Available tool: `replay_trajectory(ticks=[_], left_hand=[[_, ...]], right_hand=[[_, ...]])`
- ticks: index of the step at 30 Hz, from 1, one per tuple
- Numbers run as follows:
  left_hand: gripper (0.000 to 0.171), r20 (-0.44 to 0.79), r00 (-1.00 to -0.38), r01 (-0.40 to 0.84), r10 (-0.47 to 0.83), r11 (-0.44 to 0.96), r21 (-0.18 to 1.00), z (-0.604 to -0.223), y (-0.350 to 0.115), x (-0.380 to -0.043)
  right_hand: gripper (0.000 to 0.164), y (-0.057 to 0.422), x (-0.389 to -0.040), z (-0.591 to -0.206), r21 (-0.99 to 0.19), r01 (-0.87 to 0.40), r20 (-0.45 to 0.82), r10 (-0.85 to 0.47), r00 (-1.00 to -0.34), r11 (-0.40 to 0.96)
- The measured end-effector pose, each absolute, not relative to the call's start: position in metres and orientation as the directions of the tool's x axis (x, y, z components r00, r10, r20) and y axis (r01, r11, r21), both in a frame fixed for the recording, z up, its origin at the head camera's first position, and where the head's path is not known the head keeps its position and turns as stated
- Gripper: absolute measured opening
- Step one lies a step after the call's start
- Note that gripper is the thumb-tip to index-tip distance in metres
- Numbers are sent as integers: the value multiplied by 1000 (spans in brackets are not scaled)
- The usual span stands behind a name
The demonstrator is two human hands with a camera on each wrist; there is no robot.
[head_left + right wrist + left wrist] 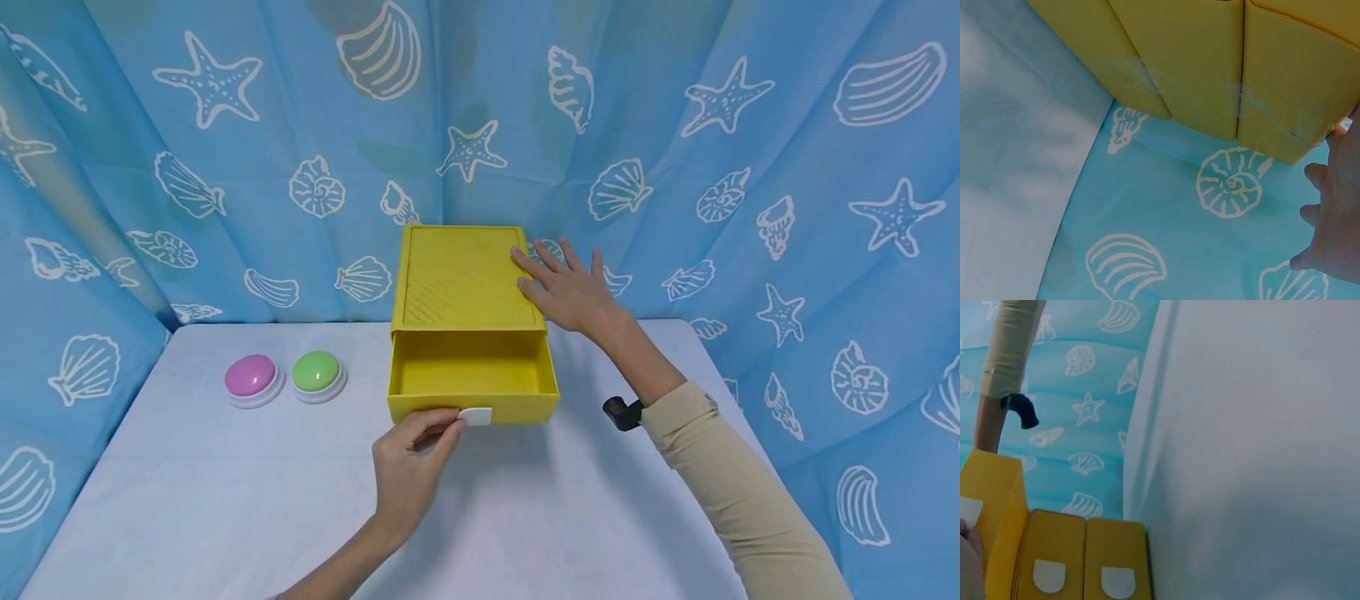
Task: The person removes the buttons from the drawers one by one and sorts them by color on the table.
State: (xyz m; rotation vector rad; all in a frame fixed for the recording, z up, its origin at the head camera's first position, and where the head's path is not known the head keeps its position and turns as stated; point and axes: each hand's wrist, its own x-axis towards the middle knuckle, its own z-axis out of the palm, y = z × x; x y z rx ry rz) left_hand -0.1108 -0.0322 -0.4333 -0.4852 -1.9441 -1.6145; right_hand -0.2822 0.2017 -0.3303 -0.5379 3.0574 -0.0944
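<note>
A yellow drawer cabinet [467, 271] stands against the curtain. Its top drawer [517, 408] is pulled out toward the front, and the bottom visible inside is bare. My left hand [408, 471] pinches the white tab handle [477, 416] between thumb and fingers at the handle's left side. With fingers spread, my right hand [573, 292] rests at the right edge of the cabinet top. The left wrist view shows two lower drawers [1054, 540] pushed in, each with a white tab. In the right wrist view, the right hand's fingers [1329, 212] extend beside the cabinet's side.
To the left of the cabinet, a pink push button [251, 377] and a green push button [316, 372] sit on white bases. A white cloth [225, 500] covers the table. Blue seashell-print curtain [495, 75] encloses the back and sides.
</note>
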Motion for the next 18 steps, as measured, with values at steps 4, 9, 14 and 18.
replay_trajectory(ticks=[4, 9, 14, 18], left_hand=[[14, 623, -778, 598, -78, 209, 774, -434, -32, -117], [14, 620, -781, 596, -76, 203, 777, -435, -32, -126], [13, 616, -784, 594, -79, 198, 780, -434, -32, -136], [12, 605, -791, 580, -87, 207, 788, -431, -31, -144]], right_hand=[[58, 202, -282, -331, -61, -334, -25, -336, -941, 940], [58, 201, -282, -331, -63, -330, -26, -332, -943, 942], [58, 201, -282, -331, -56, -335, -14, -336, -942, 941], [58, 201, -282, -331, -61, -336, -14, -337, -941, 940]])
